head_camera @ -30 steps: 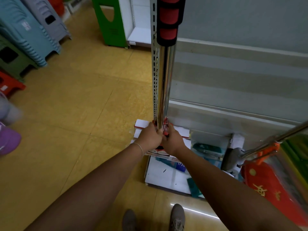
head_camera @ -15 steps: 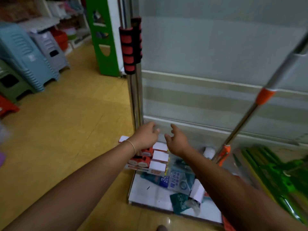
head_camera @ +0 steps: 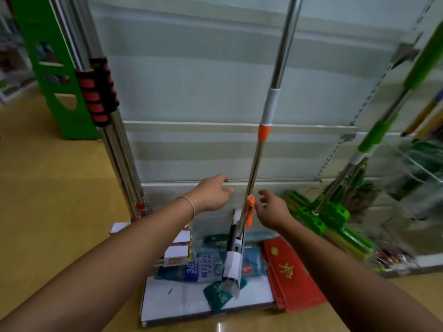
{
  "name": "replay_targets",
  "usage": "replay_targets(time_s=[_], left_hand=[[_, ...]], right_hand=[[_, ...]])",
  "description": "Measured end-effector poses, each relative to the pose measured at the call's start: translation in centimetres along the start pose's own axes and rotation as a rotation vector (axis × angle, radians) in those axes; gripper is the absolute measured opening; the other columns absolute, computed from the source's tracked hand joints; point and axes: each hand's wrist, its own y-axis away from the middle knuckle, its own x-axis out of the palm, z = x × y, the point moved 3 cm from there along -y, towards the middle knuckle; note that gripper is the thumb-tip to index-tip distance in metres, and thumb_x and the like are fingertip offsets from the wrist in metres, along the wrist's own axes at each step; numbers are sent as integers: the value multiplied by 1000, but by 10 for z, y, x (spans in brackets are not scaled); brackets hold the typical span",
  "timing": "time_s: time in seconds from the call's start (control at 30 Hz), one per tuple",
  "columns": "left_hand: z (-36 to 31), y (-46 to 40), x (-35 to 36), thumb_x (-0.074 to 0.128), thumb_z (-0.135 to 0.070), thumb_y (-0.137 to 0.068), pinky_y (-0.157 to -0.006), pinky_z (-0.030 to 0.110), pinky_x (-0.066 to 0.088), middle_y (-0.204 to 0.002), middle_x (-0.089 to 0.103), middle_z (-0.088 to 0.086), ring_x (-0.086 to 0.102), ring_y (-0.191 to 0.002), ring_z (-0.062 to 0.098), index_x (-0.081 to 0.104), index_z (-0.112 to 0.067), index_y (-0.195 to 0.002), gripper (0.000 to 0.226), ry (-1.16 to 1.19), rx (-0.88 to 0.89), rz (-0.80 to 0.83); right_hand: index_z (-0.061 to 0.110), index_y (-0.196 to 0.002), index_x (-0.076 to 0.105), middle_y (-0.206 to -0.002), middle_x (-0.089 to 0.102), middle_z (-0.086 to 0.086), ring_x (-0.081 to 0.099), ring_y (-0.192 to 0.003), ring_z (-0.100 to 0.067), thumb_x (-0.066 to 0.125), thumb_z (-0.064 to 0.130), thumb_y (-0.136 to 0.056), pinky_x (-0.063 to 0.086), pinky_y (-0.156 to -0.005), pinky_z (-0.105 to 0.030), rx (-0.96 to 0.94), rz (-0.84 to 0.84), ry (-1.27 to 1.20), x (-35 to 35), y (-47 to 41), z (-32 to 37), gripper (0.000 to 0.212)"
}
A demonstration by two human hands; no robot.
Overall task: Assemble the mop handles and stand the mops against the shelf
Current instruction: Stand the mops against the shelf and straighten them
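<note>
Mop (head_camera: 255,168) leans on the shelf (head_camera: 191,92), between my empty, loosely open hands, left (head_camera: 211,194) and right (head_camera: 272,212). Steel pole looks light, stiff, slippery; I'd grip above the orange lever (head_camera: 249,210).

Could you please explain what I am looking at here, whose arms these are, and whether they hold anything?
The camera sits on a person's head, looking forward and down, so the two arms are that person's own. The left hand and right hand reach toward a steel mop handle with orange collars, standing against the grey shelf panel; neither grips it, the fingers are relaxed. Further left lean two handles with red foam grips. Green mops stand on the right. Packaged goods lie on the low base.
</note>
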Motion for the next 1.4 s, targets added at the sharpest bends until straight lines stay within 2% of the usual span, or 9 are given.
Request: replay_targets(time_s=[0.27,0.4,0.6,0.77,0.97,1.1,1.2,1.3,1.4], left_hand=[[-51,-54,20,48,-38,-97,-102,34,41,-134,56,15,53,-122,28,40,-8,-142,55,30,-23,-53],[-76,-97,45,50,-42,-95,-82,31,45,-95,64,-2,61,-93,18,40,-11,-141,56,247,-123,-206],[-82,-142,85,58,-39,-92,-93,38,48,-118,63,4,60,-110,24,49,-14,-130,47,433,-291,-455],[-70,-160,102,54,-41,-94,-64,26,41,-90,61,-5,58,-84,16,52,-23,-104,21,385,-339,-505],[-55,-177,117,39,-48,-98,-64,21,43,-88,66,1,61,-82,13,49,-30,-90,23,428,-320,-561],[-45,-183,120,37,-45,-99,-61,18,40,-88,66,-3,62,-82,7,44,-33,-86,19,395,-303,-599],[-40,-183,120,39,-44,-99,-58,14,40,-84,66,-4,62,-78,2,44,-33,-86,18,388,-265,-606],[-38,-184,120,39,-42,-99,-54,7,40,-81,66,-5,61,-73,-7,44,-33,-86,17,393,-223,-589],[-38,-183,119,39,-41,-99,-60,13,40,-80,66,-4,62,-76,1,46,-32,-87,16,416,-175,-539]], right_hand=[[12,-139,49,-131,62,-14,59,-121,-27,57,29,-95,43,-101,-32,-29,112,13,-26,-64,-38,48],[12,-139,50,-131,62,-12,60,-119,-25,60,31,-93,44,-99,-30,-86,203,15,-29,-109,-68,50],[18,-146,40,-141,54,-11,57,-123,-26,64,38,-90,49,-97,-36,-76,461,-27,10,-137,-115,65],[17,-150,33,-145,50,-14,53,-127,-31,63,43,-88,46,-105,-41,-153,517,-8,47,-159,-115,73],[10,-118,58,-111,69,-7,64,-103,-23,60,23,-93,38,-76,-20,-288,527,-84,74,-173,-107,28],[11,-114,60,-107,67,-9,61,-93,-19,57,21,-94,36,-69,-3,-320,502,-145,84,-172,-108,22],[16,-117,60,-103,62,0,55,-88,-14,58,23,-94,46,-84,-26,-331,494,-155,88,-173,-107,24],[16,-118,60,-105,62,-1,50,-90,-10,63,18,-91,41,-84,-26,-321,497,-146,91,-173,-111,27],[17,-117,60,-98,58,5,50,-84,-7,65,19,-89,41,-82,-25,-274,487,-149,89,-172,-114,28]])
